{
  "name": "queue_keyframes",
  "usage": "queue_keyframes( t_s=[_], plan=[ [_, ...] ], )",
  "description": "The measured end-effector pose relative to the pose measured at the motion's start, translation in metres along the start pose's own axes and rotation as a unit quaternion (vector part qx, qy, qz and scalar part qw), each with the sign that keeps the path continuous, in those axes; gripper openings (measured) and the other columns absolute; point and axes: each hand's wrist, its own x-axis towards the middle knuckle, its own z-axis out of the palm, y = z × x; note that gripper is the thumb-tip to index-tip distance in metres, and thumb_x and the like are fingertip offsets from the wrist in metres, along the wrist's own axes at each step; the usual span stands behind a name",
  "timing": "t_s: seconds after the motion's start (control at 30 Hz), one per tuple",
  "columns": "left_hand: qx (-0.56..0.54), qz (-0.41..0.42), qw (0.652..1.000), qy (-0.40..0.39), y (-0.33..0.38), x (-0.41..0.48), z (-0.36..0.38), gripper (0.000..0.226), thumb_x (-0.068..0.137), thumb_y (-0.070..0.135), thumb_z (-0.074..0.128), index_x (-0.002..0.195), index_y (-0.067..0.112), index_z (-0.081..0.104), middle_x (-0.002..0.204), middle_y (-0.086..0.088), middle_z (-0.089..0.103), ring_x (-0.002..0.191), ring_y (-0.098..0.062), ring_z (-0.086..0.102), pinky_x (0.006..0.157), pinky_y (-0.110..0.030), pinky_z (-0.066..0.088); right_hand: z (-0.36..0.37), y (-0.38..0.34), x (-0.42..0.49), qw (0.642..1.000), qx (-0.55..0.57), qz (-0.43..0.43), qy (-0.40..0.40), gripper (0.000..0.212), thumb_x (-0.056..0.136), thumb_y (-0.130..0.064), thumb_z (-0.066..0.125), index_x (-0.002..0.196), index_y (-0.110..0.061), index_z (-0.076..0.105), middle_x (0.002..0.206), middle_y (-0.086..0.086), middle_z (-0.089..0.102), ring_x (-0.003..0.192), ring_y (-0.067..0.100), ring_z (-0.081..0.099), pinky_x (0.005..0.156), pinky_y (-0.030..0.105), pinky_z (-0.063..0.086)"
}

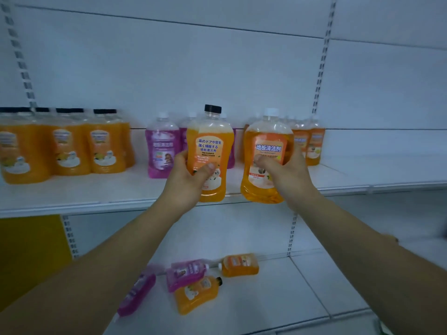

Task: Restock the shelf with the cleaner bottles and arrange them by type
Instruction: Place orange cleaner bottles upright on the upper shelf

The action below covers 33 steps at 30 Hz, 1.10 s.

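White shelving fills the wall (193,68) here, with slotted metal uprights (321,68) running up it and a yellow panel (31,250) low on the left. On the upper shelf (96,192) three groups stand upright: a cluster of orange black-capped bottles (70,146) at the left, a few purple bottles (162,151) in the middle, well apart from the first lot, and orange white-capped bottles (312,143) further right. The person reaches up with both bare arms to the front edge of this shelf. The left grip (186,175) is wrapped round the lower half of an orange bottle with a black cap (210,139), thumb across its label, and holds it upright in front of the purple ones. The right grip (287,175) is closed round an orange bottle with a white cap (266,134), fingers curled over the label, holding it almost upright just in front of the white-capped group. The two held bottles sit side by side with a narrow gap between them, and I cannot tell whether their bases touch the shelf. Down on the lower shelf (278,298) four more bottles lie on their sides: a purple one (137,293) furthest left, a second purple one (186,274) overlapping an orange black-capped one (196,294), and an orange white-capped one (239,264) just to the right.
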Motion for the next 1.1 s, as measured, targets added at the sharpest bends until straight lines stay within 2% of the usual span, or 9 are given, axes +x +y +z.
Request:
queue_keyframes(
  t_s=[0.1, 0.27, 0.4, 0.5, 0.63, 0.77, 0.87, 1.0, 1.1],
  plan=[
    [-0.011, -0.002, 0.999, -0.032, -0.003, 0.014, 0.025, 0.04, 0.088, 0.028, 0.065, 0.121, 0.024, 0.042, 0.104, 0.013, 0.06, 0.095, -0.006, 0.061, 0.084, -0.027, 0.05, -0.026, 0.004, 0.01, 0.999, -0.001, 0.008, 0.038, 0.049, 0.076, -0.02, 0.077, 0.115, -0.029, 0.049, 0.094, -0.012, 0.065, 0.081, 0.002, 0.065, 0.062, 0.019, 0.049],
    [0.003, -0.001, 0.997, -0.072, -0.005, 0.028, 0.07, 0.05, 0.088, 0.025, 0.067, 0.128, 0.022, 0.039, 0.109, 0.009, 0.059, 0.1, -0.012, 0.06, 0.068, -0.015, 0.045, -0.066, 0.015, 0.035, 0.997, -0.009, 0.014, 0.072, 0.048, 0.078, -0.019, 0.076, 0.115, -0.025, 0.047, 0.09, -0.014, 0.061, 0.078, 0.001, 0.062, 0.06, 0.017, 0.046],
    [-0.007, -0.021, 0.997, -0.073, -0.008, 0.038, 0.111, 0.046, 0.086, 0.024, 0.069, 0.12, 0.027, 0.039, 0.115, 0.005, 0.061, 0.108, -0.018, 0.06, 0.094, -0.038, 0.05, -0.103, 0.034, 0.069, 0.997, -0.015, 0.022, 0.074, 0.049, 0.078, -0.022, 0.077, 0.114, -0.025, 0.044, 0.095, -0.012, 0.059, 0.083, 0.003, 0.06, 0.065, 0.022, 0.047],
    [-0.016, -0.029, 0.998, -0.057, -0.012, 0.046, 0.142, 0.046, 0.086, 0.027, 0.069, 0.124, 0.024, 0.043, 0.121, 0.002, 0.061, 0.11, -0.02, 0.06, 0.1, -0.046, 0.047, -0.132, 0.053, 0.099, 0.998, -0.018, 0.018, 0.051, 0.05, 0.078, -0.022, 0.077, 0.116, -0.024, 0.044, 0.097, -0.01, 0.06, 0.085, 0.005, 0.061, 0.068, 0.024, 0.049],
    [0.013, -0.044, 0.999, -0.021, -0.014, 0.058, 0.174, 0.046, 0.088, 0.031, 0.066, 0.128, 0.022, 0.044, 0.121, 0.004, 0.06, 0.113, -0.02, 0.059, 0.102, -0.044, 0.046, -0.165, 0.08, 0.136, 0.999, -0.034, 0.014, 0.014, 0.049, 0.077, -0.02, 0.077, 0.113, -0.023, 0.044, 0.096, -0.009, 0.061, 0.085, 0.005, 0.062, 0.069, 0.023, 0.049],
    [0.039, -0.055, 0.998, 0.006, -0.017, 0.06, 0.183, 0.05, 0.088, 0.035, 0.065, 0.131, 0.022, 0.043, 0.124, 0.004, 0.06, 0.113, -0.019, 0.059, 0.102, -0.044, 0.045, -0.187, 0.1, 0.16, 0.999, -0.019, 0.027, -0.027, 0.045, 0.08, -0.023, 0.074, 0.113, -0.025, 0.045, 0.096, -0.012, 0.06, 0.082, 0.001, 0.061, 0.06, 0.017, 0.045],
    [0.069, -0.052, 0.996, 0.014, -0.018, 0.057, 0.185, 0.057, 0.086, 0.037, 0.067, 0.135, 0.024, 0.041, 0.124, 0.006, 0.059, 0.114, -0.017, 0.057, 0.101, -0.038, 0.044, -0.196, 0.108, 0.177, 0.997, -0.041, 0.022, -0.064, 0.033, 0.08, -0.026, 0.074, 0.106, -0.028, 0.053, 0.097, -0.012, 0.063, 0.077, -0.002, 0.061, 0.054, 0.011, 0.043],
    [0.102, -0.056, 0.993, 0.005, -0.016, 0.052, 0.186, 0.078, 0.072, 0.046, 0.072, 0.138, 0.024, 0.038, 0.127, 0.007, 0.057, 0.117, -0.016, 0.054, 0.103, -0.038, 0.042, -0.202, 0.116, 0.19, 0.994, -0.057, 0.015, -0.091, 0.045, 0.081, -0.027, 0.075, 0.115, -0.028, 0.046, 0.095, -0.018, 0.061, 0.079, -0.005, 0.058, 0.058, 0.011, 0.042],
    [0.101, -0.062, 0.993, 0.001, -0.017, 0.053, 0.186, 0.074, 0.073, 0.043, 0.072, 0.137, 0.025, 0.039, 0.126, 0.007, 0.059, 0.118, -0.017, 0.055, 0.102, -0.038, 0.042, -0.203, 0.12, 0.195, 0.993, -0.081, -0.012, -0.084, 0.055, 0.083, -0.027, 0.074, 0.122, -0.032, 0.036, 0.09, -0.025, 0.053, 0.075, -0.008, 0.055, 0.06, 0.009, 0.043]
  ],
)
